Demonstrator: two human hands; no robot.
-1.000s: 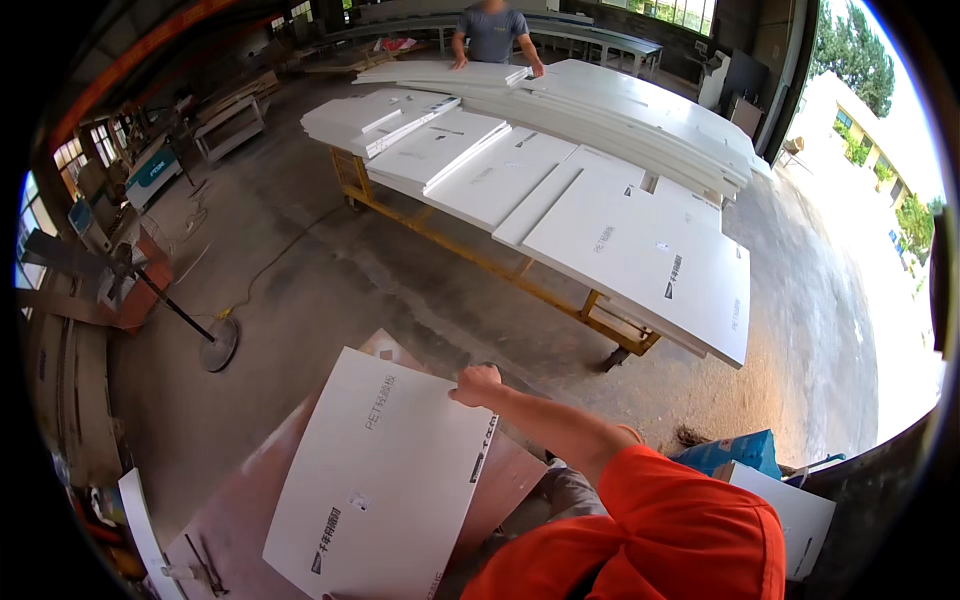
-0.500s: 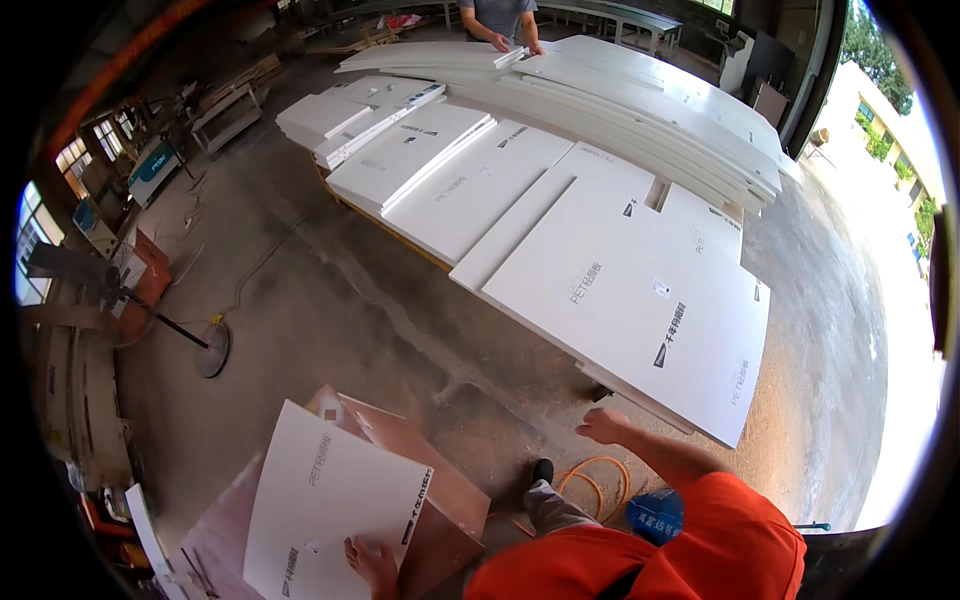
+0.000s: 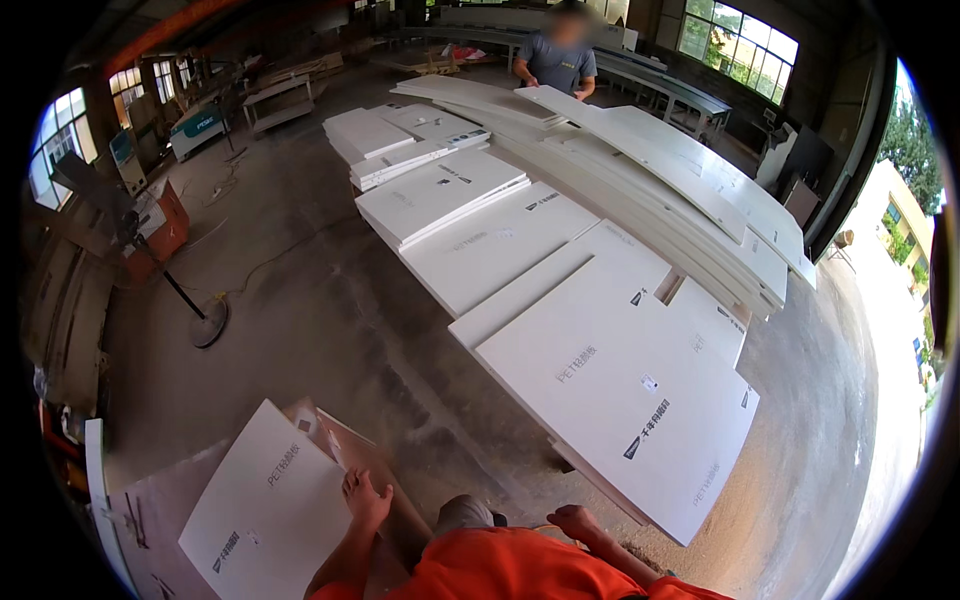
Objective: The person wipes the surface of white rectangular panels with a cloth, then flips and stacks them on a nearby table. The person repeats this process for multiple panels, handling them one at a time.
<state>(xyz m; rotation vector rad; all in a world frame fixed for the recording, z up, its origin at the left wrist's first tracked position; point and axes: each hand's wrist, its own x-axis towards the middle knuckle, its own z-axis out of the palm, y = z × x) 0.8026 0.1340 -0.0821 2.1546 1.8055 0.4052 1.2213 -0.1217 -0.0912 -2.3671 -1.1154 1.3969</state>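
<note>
At the lower left lies a white printed panel (image 3: 265,500), resting on a brown board (image 3: 350,450). My left hand (image 3: 368,498) lies on the panel's right edge, fingers apart. My right hand (image 3: 577,526) is closed, with nothing visible in it, at waist height in front of me. Closest to it is the near end of a large printed white panel (image 3: 620,390), which tops a stack; a gap separates the two. More white panels (image 3: 500,240) lie in stacks beyond it.
Across the stacks a co-worker in a grey shirt (image 3: 560,62) has both hands at the edge of a long white panel (image 3: 680,170). On the left are a standing fan's round base (image 3: 209,322) and an orange-and-white machine (image 3: 155,225). A bright doorway opens at right.
My left hand has moved from the panel's face to its right edge. My right hand has drawn back toward my body. The co-worker's long panel has shifted, and my view has tilted up.
</note>
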